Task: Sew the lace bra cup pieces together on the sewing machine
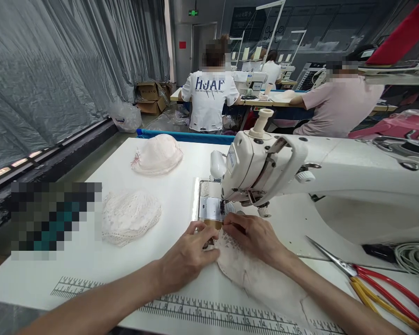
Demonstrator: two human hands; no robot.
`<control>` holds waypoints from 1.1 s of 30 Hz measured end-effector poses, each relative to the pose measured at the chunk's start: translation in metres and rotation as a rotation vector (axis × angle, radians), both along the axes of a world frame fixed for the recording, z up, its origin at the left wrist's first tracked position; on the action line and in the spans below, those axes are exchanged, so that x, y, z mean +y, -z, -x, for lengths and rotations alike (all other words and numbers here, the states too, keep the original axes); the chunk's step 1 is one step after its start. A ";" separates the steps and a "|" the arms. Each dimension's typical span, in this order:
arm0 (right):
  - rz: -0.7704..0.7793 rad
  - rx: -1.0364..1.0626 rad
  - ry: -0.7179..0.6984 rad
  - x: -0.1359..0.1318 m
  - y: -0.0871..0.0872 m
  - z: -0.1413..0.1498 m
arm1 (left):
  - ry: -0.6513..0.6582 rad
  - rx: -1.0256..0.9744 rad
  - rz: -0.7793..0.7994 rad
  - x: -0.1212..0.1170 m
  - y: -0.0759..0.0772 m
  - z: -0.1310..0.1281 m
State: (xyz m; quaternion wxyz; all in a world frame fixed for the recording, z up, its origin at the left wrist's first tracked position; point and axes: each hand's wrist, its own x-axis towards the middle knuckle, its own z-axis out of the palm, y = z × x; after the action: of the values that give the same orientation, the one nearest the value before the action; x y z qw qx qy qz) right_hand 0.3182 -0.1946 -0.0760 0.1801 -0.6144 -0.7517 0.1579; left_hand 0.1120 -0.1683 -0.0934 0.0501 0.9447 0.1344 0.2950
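While right grip (260,235) pinches lacy cloth (246,273), shiny rectangular plate (209,208)

Fabric stacks (130,216) left of sewing machine (321,163); scissors (354,271) right of cloth (256,277).

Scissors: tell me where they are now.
The scissors lie at the lower right of the head view, just right of the person's right forearm, with the coiled cord just beyond them.
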 end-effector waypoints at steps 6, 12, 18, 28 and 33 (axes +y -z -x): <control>0.017 0.020 0.003 0.002 -0.001 0.000 | -0.014 0.035 0.006 0.000 -0.002 0.003; 0.027 -0.001 0.033 0.002 -0.001 0.001 | -0.002 0.067 0.033 -0.001 -0.007 0.002; 0.010 -0.076 0.041 0.004 -0.001 0.004 | 0.011 0.092 0.037 -0.002 -0.006 0.003; -0.475 -0.259 -0.065 -0.038 0.011 -0.004 | 0.021 0.126 0.013 0.002 -0.003 0.002; -0.546 -0.288 -0.183 -0.037 0.015 -0.008 | 0.039 0.171 -0.027 0.014 -0.006 -0.003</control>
State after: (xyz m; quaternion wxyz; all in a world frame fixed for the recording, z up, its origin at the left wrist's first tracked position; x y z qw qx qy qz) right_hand 0.3259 -0.2320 -0.0909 0.2150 -0.4895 -0.8362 -0.1227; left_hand 0.1155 -0.1541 -0.0877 0.0314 0.9694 0.1156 0.2141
